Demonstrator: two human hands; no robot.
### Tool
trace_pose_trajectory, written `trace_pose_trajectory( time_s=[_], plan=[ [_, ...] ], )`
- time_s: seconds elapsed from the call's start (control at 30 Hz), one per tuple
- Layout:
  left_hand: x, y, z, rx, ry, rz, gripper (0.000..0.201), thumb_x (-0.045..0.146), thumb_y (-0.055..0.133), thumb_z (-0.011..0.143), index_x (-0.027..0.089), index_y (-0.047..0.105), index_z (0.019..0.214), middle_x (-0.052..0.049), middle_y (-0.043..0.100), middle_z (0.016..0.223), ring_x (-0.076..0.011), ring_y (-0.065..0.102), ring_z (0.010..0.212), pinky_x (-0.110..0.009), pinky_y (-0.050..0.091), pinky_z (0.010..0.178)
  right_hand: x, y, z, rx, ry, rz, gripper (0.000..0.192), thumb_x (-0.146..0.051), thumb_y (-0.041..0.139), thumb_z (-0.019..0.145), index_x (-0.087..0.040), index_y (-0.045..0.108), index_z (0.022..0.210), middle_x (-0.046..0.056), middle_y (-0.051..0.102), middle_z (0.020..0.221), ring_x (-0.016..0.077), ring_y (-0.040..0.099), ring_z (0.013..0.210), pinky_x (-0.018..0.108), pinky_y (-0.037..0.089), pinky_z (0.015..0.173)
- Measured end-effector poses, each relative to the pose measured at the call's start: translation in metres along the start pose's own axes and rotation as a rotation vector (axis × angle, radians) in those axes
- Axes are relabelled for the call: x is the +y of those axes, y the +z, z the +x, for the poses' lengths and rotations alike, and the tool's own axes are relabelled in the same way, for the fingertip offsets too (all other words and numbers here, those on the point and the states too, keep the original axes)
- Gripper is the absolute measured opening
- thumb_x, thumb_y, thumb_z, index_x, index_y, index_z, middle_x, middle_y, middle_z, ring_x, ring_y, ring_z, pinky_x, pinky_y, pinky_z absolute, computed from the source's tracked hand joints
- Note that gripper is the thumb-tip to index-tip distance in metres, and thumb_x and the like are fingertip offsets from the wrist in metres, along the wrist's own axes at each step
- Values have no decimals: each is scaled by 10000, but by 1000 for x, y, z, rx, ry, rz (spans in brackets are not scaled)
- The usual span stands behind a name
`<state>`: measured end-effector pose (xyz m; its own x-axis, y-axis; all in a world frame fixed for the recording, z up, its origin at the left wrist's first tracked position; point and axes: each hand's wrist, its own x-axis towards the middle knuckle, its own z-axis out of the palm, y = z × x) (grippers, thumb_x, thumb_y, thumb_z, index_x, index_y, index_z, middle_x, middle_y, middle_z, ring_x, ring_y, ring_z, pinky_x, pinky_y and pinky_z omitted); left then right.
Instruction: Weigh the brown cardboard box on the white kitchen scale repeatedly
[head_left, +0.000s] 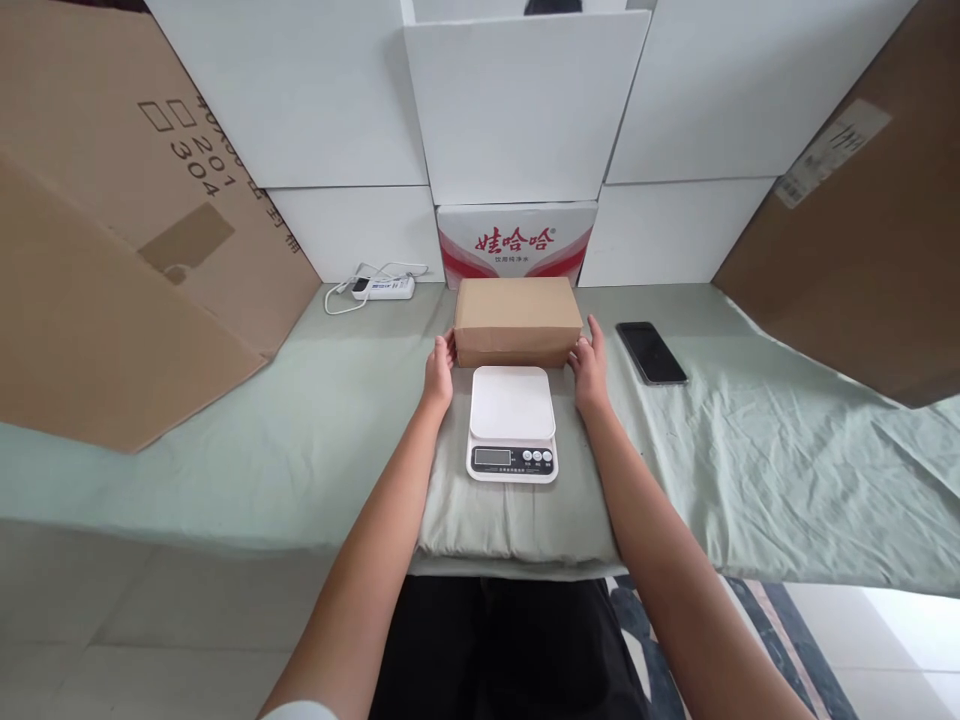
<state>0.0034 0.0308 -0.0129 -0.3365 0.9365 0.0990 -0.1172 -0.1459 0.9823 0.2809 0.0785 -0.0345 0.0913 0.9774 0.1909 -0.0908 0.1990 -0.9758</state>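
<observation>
A small brown cardboard box point(517, 303) sits on the cloth, directly behind a white kitchen scale point(513, 405). My left hand point(439, 372) grips the box at its left end, with the fingertips partly hidden along its side. At the opposite end, my right hand point(590, 368) has its fingers curled against the lower right corner and one finger pointing up. The scale has a dark display and several round buttons along its front edge. Nothing lies on its weighing plate.
A black phone point(651, 352) lies right of my right hand. At the back left is a white power strip point(383, 288) with a cable. Large cardboard sheets point(112, 230) flank the table, and a printed white carton point(517, 245) stands behind the box. Green cloth point(315, 470) covers the table.
</observation>
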Motion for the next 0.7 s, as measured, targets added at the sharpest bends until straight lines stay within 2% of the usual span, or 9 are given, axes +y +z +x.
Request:
trace_pose_trajectory(
  time_s=[0.13,0.3,0.57,0.7],
  plan=[
    [1,3,-2,33,-32,12,939,913,389,1080,228,707,1637,-157,690,1735,-353,571,1713,-487,463,1426,-4,0,-4,-26,-27,-38,950,-774,551,999,-370,314,1825,112,571,1812,328,583,1666,637,471,1409],
    [1,3,-3,19,-32,9,930,921,399,1071,253,712,1637,-135,717,1712,-349,577,1709,-473,478,1417,-14,4,-7,-68,-125,-127,966,-835,616,967,-360,425,1786,68,463,1906,344,347,1829,609,285,1527],
    [1,4,-6,16,-36,7,942,899,332,1098,237,675,1674,-131,641,1787,-319,528,1747,-447,457,1430,-12,4,-2,-31,-163,-170,1045,-918,655,896,-324,503,1742,87,460,1909,379,324,1839,600,209,1555],
    [2,6,-8,16,-25,22,967,917,317,1090,237,670,1679,-131,653,1777,-313,520,1752,-429,452,1431,-12,1,-1,-48,-159,-186,1083,-964,655,871,-335,502,1739,90,466,1906,394,329,1835,616,207,1551]
  ],
)
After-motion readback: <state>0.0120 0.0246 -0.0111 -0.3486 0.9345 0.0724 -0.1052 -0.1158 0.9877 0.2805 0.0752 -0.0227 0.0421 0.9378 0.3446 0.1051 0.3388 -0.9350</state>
